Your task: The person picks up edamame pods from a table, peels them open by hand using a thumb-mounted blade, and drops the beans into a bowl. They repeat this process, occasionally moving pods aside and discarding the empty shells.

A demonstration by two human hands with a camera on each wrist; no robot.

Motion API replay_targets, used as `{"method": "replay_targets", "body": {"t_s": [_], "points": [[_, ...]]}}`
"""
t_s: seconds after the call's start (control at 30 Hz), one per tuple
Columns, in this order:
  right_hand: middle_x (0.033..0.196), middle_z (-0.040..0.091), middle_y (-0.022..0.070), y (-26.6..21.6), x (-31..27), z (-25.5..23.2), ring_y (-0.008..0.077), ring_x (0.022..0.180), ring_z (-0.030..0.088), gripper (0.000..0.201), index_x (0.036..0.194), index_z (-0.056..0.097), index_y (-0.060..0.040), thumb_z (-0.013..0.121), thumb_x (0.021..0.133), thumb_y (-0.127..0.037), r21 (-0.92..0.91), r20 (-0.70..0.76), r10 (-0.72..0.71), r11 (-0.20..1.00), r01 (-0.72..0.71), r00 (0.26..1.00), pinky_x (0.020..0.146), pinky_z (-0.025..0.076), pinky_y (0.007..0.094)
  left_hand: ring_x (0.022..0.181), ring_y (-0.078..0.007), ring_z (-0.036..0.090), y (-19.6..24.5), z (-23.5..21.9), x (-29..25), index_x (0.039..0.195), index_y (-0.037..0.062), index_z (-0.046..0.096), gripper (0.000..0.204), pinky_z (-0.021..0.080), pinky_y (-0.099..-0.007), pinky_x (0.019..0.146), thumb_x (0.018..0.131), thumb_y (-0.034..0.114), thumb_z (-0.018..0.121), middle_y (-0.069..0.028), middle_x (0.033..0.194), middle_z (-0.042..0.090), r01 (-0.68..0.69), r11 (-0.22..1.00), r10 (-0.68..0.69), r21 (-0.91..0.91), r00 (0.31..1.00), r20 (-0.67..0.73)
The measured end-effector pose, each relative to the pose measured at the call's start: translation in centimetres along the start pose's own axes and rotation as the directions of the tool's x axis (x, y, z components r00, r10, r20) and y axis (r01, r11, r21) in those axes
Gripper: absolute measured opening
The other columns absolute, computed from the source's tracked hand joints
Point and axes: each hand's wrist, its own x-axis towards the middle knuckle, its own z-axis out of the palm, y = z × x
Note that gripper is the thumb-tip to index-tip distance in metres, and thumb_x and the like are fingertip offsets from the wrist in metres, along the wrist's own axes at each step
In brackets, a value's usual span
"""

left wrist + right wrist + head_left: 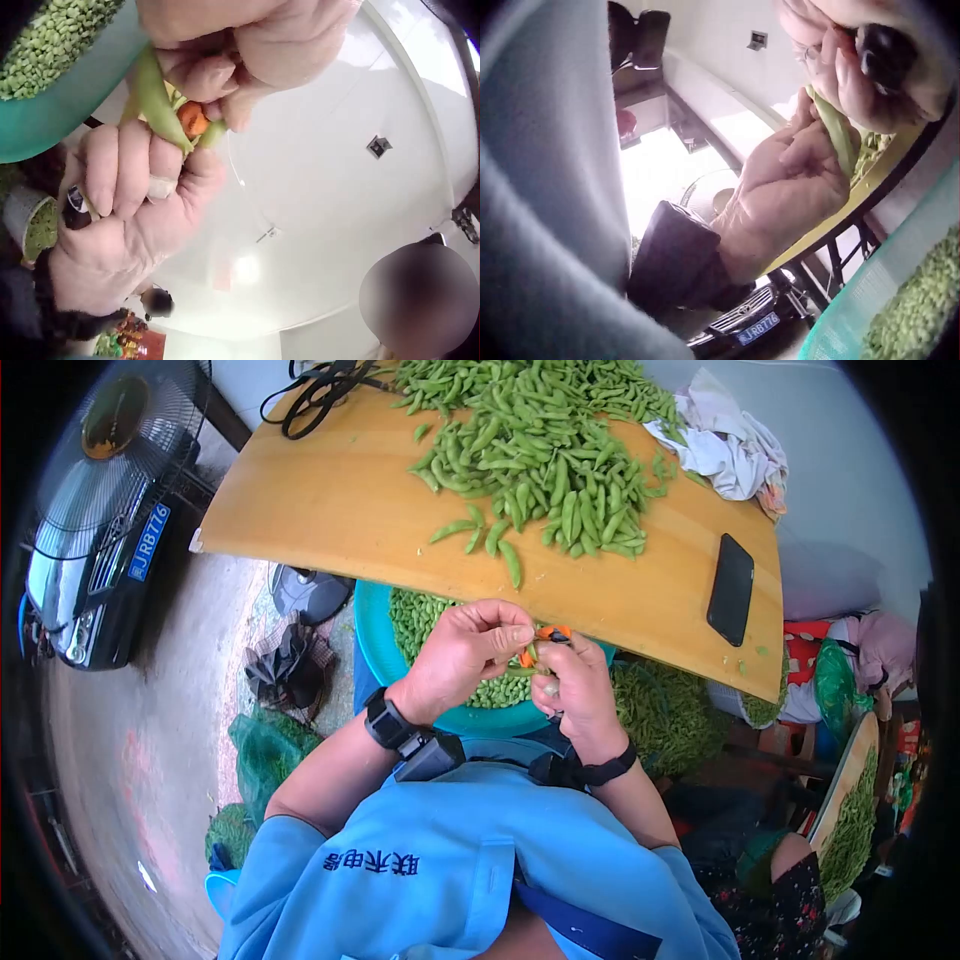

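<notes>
Just off the table's near edge, my left hand and right hand meet above a teal basin. Thumb and forefinger of the left hand pinch at a green soybean pod; the pod also runs along the curled fingers of the right hand. A small orange piece shows between the two hands, with black beside it in the head view; its kind I cannot tell. Another bit of green pod sticks out by the right thumb. Shelled green beans lie in the basin under the hands.
A wooden table bears a large heap of soybean pods, a crumpled cloth and a black phone. A fan and green net bags are at the left. More greens lie right of the basin.
</notes>
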Motion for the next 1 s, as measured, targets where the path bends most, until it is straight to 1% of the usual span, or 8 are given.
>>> {"method": "replay_targets", "body": {"t_s": [0.1, 0.2, 0.33, 0.37, 0.63, 0.77, 0.83, 1.0], "points": [[0.052, 0.047, 0.0024, 1.2, 0.8, 0.3, 0.0131, 0.043, 0.048, 0.016, 0.072, 0.050, 0.0009, 0.056, 0.083, -0.010, -0.384, -0.044, -0.327, 0.878, 0.287, 0.944, 0.038, 0.034, 0.0312, 0.051, -0.0029, 0.039, 0.1, 1.2, 0.1, 0.092, 0.0038, 0.058, 0.011, 0.027, -0.0176, 0.043, 0.088, 0.014, 0.061, 0.0009, 0.072, 0.056, 0.004, 0.998, 0.001, 0.059, 0.997, -0.083], [0.054, 0.052, 0.0150, 1.4, 0.8, 0.2, 0.0234, 0.044, 0.053, 0.013, 0.074, 0.054, 0.0026, 0.057, 0.081, -0.009, -0.770, 0.211, -0.746, 0.271, 0.577, 0.631, 0.041, 0.037, 0.0342, 0.053, -0.0031, 0.042, -0.1, 1.8, 0.1, 0.093, 0.0028, 0.057, 0.012, 0.030, -0.0174, 0.044, 0.089, 0.014, 0.060, 0.0001, 0.074, 0.057, 0.043, 0.980, -0.010, 0.196, 0.985, -0.170], [0.052, 0.048, 0.0057, 1.0, 0.6, -0.4, 0.0143, 0.042, 0.048, 0.014, 0.078, 0.055, 0.0026, 0.056, 0.082, -0.011, -0.558, 0.060, -0.473, 0.714, 0.423, 0.879, 0.039, 0.035, 0.0293, 0.056, -0.0026, 0.044, -1.2, 2.0, -0.5, 0.095, -0.0001, 0.056, 0.012, 0.035, -0.0173, 0.046, 0.090, 0.011, 0.058, -0.0011, 0.076, 0.058, -0.124, 0.931, 0.190, 0.344, 0.968, -0.164], [0.054, 0.045, -0.0006, 0.5, 0.4, -0.5, 0.0082, 0.041, 0.042, 0.012, 0.081, 0.055, 0.0009, 0.054, 0.083, -0.011, -0.232, -0.016, -0.137, 0.964, 0.130, 0.990, 0.037, 0.032, 0.0251, 0.057, -0.0023, 0.045, -1.4, 2.0, -0.6, 0.097, -0.0010, 0.056, 0.013, 0.036, -0.0172, 0.047, 0.090, 0.010, 0.057, -0.0013, 0.077, 0.058, -0.156, 0.896, 0.233, 0.416, 0.962, -0.141], [0.056, 0.040, -0.0024, 0.3, 0.3, -1.9, 0.0043, 0.040, 0.037, 0.009, 0.087, 0.054, -0.0018, 0.054, 0.083, -0.010, 0.151, 0.138, 0.130, 0.977, -0.150, 0.982, 0.034, 0.028, 0.0207, 0.057, -0.0019, 0.042, -2.4, 0.7, -0.9, 0.103, -0.0011, 0.058, 0.017, 0.033, -0.0169, 0.047, 0.091, 0.010, 0.055, 0.0019, 0.073, 0.053, -0.318, 0.797, 0.367, 0.513, 0.930, 0.006], [0.054, 0.042, -0.0012, 0.6, -0.1, -1.5, 0.0074, 0.039, 0.039, 0.009, 0.084, 0.055, -0.0007, 0.055, 0.083, -0.010, -0.051, 0.067, 0.068, 0.997, -0.065, 0.995, 0.035, 0.030, 0.0238, 0.053, -0.0019, 0.040, -1.5, 1.0, -1.7, 0.102, 0.0007, 0.061, 0.015, 0.030, -0.0172, 0.044, 0.090, 0.009, 0.057, 0.0018, 0.071, 0.053, -0.125, 0.956, 0.158, 0.267, 0.981, -0.109], [0.052, 0.045, -0.0004, 1.7, 0.3, -2.1, 0.0099, 0.041, 0.044, 0.011, 0.082, 0.057, 0.0013, 0.057, 0.083, -0.010, -0.492, 0.180, -0.401, 0.754, 0.435, 0.898, 0.038, 0.032, 0.0272, 0.052, -0.0020, 0.039, -1.4, 0.9, -1.8, 0.100, 0.0012, 0.062, 0.014, 0.029, -0.0174, 0.043, 0.090, 0.009, 0.057, 0.0014, 0.070, 0.054, -0.091, 0.993, 0.101, 0.076, 0.984, -0.144], [0.051, 0.048, 0.0002, 2.1, 0.1, -2.1, 0.0109, 0.043, 0.048, 0.011, 0.084, 0.059, 0.0026, 0.056, 0.084, -0.008, -0.646, 0.296, -0.663, 0.392, 0.655, 0.688, 0.040, 0.034, 0.0284, 0.052, -0.0022, 0.039, -1.4, 1.0, -1.5, 0.095, 0.0023, 0.064, 0.012, 0.028, -0.0176, 0.044, 0.087, 0.010, 0.061, 0.0002, 0.074, 0.059, -0.059, 0.996, 0.070, 0.071, 0.986, -0.153]]}}
